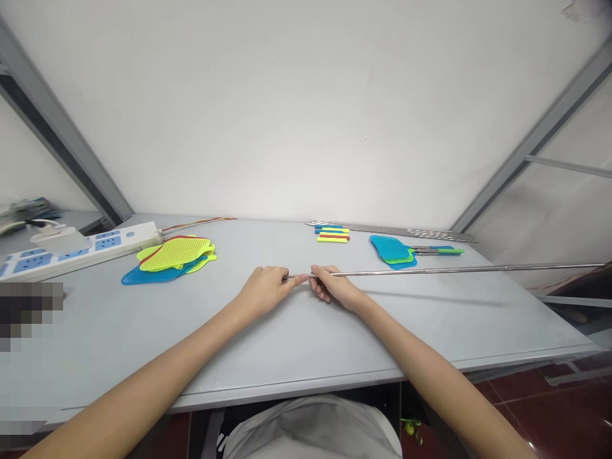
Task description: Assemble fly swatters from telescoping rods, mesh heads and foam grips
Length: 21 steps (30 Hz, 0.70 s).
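A long thin metal rod (454, 269) stretches from the middle of the grey table (143, 344) out past its right edge. My left hand (266, 290) pinches the rod's near end with closed fingers. My right hand (335, 288) grips the rod just to the right of the left hand, fingers curled round it. Both hands rest low over the tabletop, almost touching each other.
A pile of yellow, red and blue fly-swatter heads (172, 258) lies at the left. Coloured handle grips (332, 234) and a bundle of metal rods (396, 231) lie at the back. Assembled blue and green swatters (399, 252) lie right. A power strip (81, 247) sits far left.
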Each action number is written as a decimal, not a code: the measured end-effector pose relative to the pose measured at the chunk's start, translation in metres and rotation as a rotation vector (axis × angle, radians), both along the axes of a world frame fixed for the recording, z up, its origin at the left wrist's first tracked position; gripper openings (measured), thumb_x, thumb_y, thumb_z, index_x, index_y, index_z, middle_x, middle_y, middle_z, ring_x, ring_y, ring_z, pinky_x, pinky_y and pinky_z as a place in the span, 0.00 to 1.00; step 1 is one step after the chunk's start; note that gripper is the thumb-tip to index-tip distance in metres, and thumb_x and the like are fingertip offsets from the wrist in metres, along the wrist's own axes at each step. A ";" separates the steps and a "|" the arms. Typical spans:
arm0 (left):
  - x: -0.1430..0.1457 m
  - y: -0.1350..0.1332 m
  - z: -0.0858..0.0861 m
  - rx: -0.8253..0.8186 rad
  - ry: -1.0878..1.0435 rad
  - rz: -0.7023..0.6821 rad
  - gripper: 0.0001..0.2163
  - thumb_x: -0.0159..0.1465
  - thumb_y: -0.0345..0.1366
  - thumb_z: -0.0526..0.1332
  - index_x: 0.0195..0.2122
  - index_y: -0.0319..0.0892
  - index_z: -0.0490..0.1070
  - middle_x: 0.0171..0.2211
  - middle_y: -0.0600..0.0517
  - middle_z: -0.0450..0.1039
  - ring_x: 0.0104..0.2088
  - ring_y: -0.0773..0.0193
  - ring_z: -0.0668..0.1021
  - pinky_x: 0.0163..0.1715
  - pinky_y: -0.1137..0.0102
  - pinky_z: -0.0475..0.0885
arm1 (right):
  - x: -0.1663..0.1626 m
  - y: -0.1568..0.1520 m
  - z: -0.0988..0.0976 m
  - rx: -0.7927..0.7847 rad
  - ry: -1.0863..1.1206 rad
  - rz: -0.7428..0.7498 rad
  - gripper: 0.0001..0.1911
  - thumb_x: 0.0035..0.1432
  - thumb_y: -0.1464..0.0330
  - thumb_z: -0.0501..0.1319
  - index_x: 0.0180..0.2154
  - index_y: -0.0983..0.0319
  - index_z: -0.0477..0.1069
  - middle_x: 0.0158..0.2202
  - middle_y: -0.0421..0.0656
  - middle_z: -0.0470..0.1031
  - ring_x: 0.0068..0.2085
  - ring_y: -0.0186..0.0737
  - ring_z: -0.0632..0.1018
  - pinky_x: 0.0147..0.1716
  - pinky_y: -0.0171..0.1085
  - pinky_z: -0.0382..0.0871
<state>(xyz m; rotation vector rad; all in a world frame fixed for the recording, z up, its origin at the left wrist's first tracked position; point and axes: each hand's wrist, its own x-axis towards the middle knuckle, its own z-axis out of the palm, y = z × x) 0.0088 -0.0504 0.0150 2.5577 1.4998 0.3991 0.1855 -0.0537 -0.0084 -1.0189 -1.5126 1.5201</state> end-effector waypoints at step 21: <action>-0.002 -0.001 0.003 0.216 0.130 -0.288 0.11 0.62 0.33 0.42 0.24 0.42 0.57 0.23 0.53 0.68 0.24 0.64 0.69 0.28 0.69 0.58 | 0.004 -0.007 0.003 -0.017 0.116 0.132 0.22 0.56 0.56 0.44 0.19 0.64 0.58 0.17 0.36 0.58 0.17 0.28 0.63 0.15 0.30 0.54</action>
